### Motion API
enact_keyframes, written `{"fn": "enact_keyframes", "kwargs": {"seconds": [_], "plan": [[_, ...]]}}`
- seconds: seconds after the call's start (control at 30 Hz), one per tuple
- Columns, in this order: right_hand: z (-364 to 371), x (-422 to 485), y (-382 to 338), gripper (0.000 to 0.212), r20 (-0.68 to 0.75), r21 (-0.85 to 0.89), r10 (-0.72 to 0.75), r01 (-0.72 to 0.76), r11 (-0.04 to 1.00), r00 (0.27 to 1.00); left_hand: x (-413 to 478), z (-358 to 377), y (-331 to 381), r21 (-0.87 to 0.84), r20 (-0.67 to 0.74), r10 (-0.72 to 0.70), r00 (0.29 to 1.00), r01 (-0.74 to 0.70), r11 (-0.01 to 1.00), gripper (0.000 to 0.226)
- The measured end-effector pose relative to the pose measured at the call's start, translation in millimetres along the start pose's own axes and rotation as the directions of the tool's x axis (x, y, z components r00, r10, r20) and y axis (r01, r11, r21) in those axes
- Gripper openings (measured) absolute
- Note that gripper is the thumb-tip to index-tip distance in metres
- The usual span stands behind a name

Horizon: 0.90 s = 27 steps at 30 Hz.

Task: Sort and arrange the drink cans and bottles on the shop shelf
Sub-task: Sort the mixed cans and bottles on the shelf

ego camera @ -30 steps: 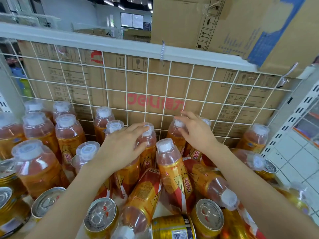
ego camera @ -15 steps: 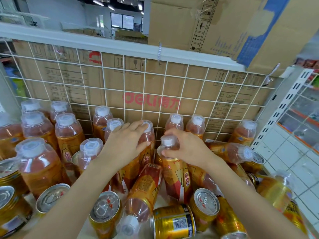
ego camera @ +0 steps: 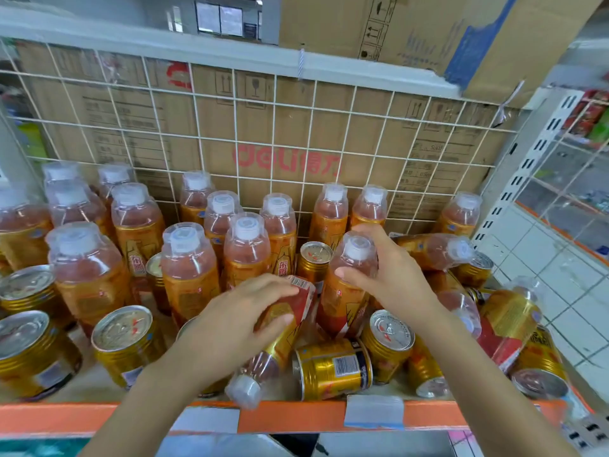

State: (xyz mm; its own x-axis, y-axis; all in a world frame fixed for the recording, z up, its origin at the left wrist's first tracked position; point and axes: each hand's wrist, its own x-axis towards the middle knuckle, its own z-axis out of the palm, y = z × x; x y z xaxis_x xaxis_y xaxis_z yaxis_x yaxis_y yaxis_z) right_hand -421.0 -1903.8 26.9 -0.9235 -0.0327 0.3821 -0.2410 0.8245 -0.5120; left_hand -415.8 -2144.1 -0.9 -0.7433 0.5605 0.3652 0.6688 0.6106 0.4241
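L hand [ego camera: 242,321]: lying btl [ego camera: 281,344], cap frontward, R hand [ego camera: 392,285]: upright btl [ego camera: 341,300]

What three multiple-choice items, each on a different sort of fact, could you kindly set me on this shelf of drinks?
1. Where is the gold metal can lying on its side?
A. Standing in the back row.
B. Near the shelf's front edge.
C. On the floor.

2. What colour is the shelf's front edge strip?
A. Blue.
B. Green.
C. Orange.

3. How is the clear plastic bottle of amber drink under the left grip?
A. Lying down, cap towards the front edge.
B. Upright.
C. Capless.

Answers:
1 B: it lies just behind the strip, between the two arms.
2 C: the strip is plainly orange.
3 A: the left grip holds its labelled body and its white cap points at the strip, unlike the upright bottle in the right grip.
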Motion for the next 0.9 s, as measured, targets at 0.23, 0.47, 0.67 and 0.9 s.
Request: {"fn": "enact_keyframes", "kwargs": {"seconds": [0.23,0.47,0.67,0.9], "plan": [[4.2,-10.6,-0.3,0.073,0.014,-0.076,-0.039,0.039,0.996,0.999,-37.0,27.8,11.6,0.064,0.081,-0.082,0.993,0.077,0.995,0.064],[-1.5,-36.3,6.1,0.071,-0.017,-0.007,-0.117,0.117,0.993,0.993,-64.9,67.5,19.0,0.387,0.031,-0.206,0.978,0.178,0.905,0.097],[-7.8,-60.1,14.4,0.074,0.013,0.018,-0.103,0.103,0.995,0.995,-60.2,82.4,27.6,0.562,0.024,-0.343,0.939,0.271,0.782,0.114],[-6.2,-83.2,30.6,0.055,0.109,-0.066,-0.112,0.119,0.991,0.988,-56.6,74.4,43.5,0.644,0.027,-0.374,0.927,0.27,0.716,0.108]]}}
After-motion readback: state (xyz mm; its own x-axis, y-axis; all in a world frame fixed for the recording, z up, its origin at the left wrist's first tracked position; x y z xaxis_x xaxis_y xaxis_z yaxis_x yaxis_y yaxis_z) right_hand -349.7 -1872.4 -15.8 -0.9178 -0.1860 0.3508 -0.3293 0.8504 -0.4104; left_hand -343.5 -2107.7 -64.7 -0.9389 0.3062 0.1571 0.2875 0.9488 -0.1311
